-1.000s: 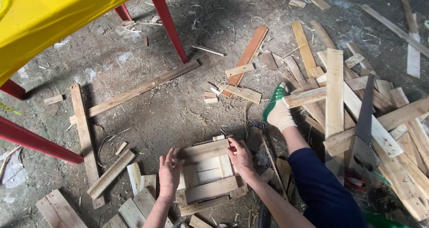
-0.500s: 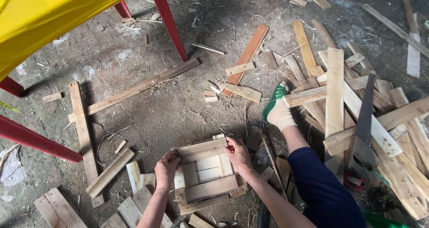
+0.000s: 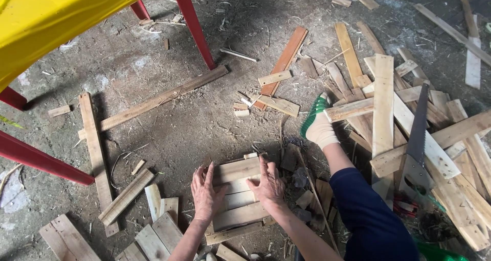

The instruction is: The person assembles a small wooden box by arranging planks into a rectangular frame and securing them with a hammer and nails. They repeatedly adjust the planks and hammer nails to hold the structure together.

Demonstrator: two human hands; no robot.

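On dirt floor, small wooden crate (image 3: 236, 199) between left hand (image 3: 206, 192) and right hand (image 3: 268, 183), both spread flat

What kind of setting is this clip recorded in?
Probably an informal woodworking spot on bare dirt ground: loose pale wooden slats lie piled about, a hand saw rests on them, and both hands press on a small slatted wooden crate.

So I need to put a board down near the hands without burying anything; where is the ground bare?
Bare dirt lies ahead of the small slatted frame that the left hand and right hand press on, up to the long diagonal plank. Right is crowded: the foot, hand saw and stacked slats. Offcuts crowd lower left.
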